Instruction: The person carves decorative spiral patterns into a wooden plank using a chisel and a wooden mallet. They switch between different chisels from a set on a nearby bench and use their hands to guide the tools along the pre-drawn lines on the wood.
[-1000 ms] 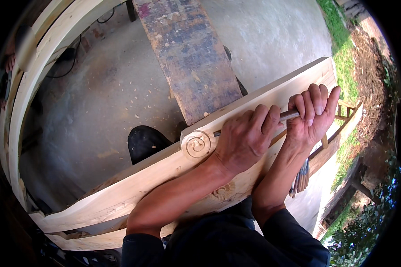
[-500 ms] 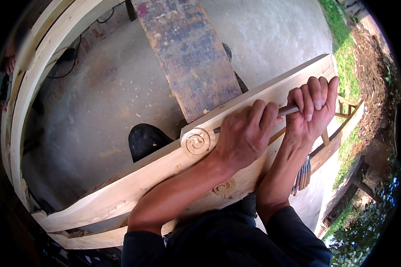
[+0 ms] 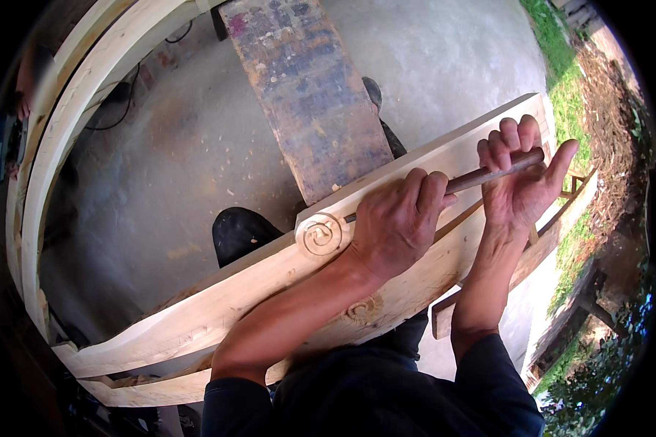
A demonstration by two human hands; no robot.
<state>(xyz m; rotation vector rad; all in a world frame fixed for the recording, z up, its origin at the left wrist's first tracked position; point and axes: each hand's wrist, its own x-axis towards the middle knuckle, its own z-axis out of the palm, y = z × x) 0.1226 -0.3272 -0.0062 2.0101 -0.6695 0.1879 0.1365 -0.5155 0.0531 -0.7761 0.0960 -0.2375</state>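
Note:
My left hand (image 3: 397, 222) is closed round the lower part of a wood-carving chisel (image 3: 481, 177), its knuckles up, close against the beam. The chisel's dark metal shank shows just left of that hand, pointing at a round spiral carving (image 3: 319, 233) on the end of a pale wooden beam (image 3: 423, 166). Whether the cutting tip touches the wood cannot be made out. Along the brown wooden handle, my right hand (image 3: 519, 175) is turned palm up; its fingers curl loosely over the handle while the thumb stands out to the side.
Beneath the beam is a second curved board (image 3: 415, 273) with another spiral carving (image 3: 362, 309). A worn plank (image 3: 306, 95) runs away in front. Curved wooden frame pieces (image 3: 47, 197) rise at left. Wood chips lie on the concrete floor (image 3: 168, 189); grass (image 3: 565, 87) borders it at right.
My right hand has loosened from a tight fist round the handle, and its thumb has swung outward, baring the handle's end. My left hand keeps its hold, nearly in place.

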